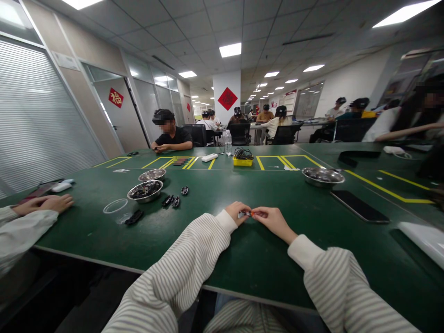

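While our left hand (237, 212) and right hand (272, 218) meet over the green table (208, 189), their fingertips are closed on a small orange-and-grey part (252, 213) between them; we cannot tell whether it is one piece or two. To the left we see three black shells (175, 201), then a metal bowl (147, 199) filled with dark pieces, with a clear plastic cup (122, 215) on its near side. To our right lie a second bowl (322, 183) and, nearer, a black phone (360, 206). Farther off, a yellow box (243, 163) holds black cables (243, 152), just right of a clear bottle (228, 143).
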`<action>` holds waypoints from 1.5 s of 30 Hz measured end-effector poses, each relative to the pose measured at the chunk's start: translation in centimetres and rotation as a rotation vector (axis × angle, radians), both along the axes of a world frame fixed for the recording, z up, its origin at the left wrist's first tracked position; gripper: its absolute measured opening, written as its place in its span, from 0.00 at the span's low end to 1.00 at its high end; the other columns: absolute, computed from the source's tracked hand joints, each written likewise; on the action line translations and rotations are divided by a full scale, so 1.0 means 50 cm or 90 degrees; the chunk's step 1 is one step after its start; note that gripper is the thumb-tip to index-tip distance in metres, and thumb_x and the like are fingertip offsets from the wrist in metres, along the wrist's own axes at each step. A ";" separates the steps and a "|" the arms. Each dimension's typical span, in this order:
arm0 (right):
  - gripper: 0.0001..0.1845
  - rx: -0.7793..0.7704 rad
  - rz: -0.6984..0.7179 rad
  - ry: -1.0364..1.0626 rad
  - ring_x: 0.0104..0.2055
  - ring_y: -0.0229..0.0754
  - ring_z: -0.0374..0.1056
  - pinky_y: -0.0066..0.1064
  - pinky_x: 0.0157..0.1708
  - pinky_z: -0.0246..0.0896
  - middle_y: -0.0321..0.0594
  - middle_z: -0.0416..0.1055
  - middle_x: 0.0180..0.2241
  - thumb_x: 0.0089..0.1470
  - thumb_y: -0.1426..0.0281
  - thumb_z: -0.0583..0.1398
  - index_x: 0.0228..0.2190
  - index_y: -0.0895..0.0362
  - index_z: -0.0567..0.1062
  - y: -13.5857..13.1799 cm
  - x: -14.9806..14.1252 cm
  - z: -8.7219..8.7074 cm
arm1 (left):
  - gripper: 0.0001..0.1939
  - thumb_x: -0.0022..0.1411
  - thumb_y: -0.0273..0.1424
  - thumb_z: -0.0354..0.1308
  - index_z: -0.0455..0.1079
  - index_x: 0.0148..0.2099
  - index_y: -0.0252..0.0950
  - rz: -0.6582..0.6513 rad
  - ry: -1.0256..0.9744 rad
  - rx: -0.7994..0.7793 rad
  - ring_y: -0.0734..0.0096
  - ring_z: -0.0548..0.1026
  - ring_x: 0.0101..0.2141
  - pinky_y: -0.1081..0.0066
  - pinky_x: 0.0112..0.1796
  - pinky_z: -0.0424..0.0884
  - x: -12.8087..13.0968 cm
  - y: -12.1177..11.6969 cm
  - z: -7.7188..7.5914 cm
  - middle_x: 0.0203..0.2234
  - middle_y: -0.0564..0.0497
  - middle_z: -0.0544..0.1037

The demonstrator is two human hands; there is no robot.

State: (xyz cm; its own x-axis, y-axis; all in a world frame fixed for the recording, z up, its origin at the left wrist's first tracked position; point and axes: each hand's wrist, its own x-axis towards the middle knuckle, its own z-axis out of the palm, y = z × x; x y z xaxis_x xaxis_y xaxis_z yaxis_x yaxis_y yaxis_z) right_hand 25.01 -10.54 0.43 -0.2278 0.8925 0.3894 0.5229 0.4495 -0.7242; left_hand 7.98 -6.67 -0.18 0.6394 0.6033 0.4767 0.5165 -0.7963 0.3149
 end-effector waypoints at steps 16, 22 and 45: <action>0.12 -0.012 0.021 0.052 0.28 0.40 0.69 0.29 0.31 0.64 0.42 0.73 0.26 0.41 0.66 0.58 0.27 0.61 0.74 0.004 0.005 -0.002 | 0.07 0.50 0.29 0.52 0.65 0.35 0.34 -0.031 -0.068 0.012 0.76 0.66 0.29 0.75 0.32 0.64 -0.002 -0.008 0.002 0.26 0.52 0.69; 0.13 -0.008 0.025 0.050 0.28 0.41 0.69 0.29 0.30 0.64 0.42 0.73 0.26 0.41 0.65 0.58 0.27 0.61 0.74 0.004 0.007 -0.005 | 0.08 0.51 0.30 0.52 0.66 0.34 0.33 -0.053 -0.077 0.029 0.76 0.66 0.29 0.75 0.32 0.64 -0.003 -0.008 0.003 0.25 0.51 0.69; 0.11 0.082 0.014 -0.029 0.24 0.37 0.67 0.26 0.26 0.62 0.40 0.73 0.25 0.43 0.65 0.57 0.26 0.59 0.74 0.000 0.006 -0.001 | 0.09 0.54 0.32 0.49 0.66 0.36 0.35 -0.065 -0.050 0.101 0.74 0.65 0.30 0.74 0.33 0.63 -0.005 -0.003 -0.002 0.26 0.50 0.69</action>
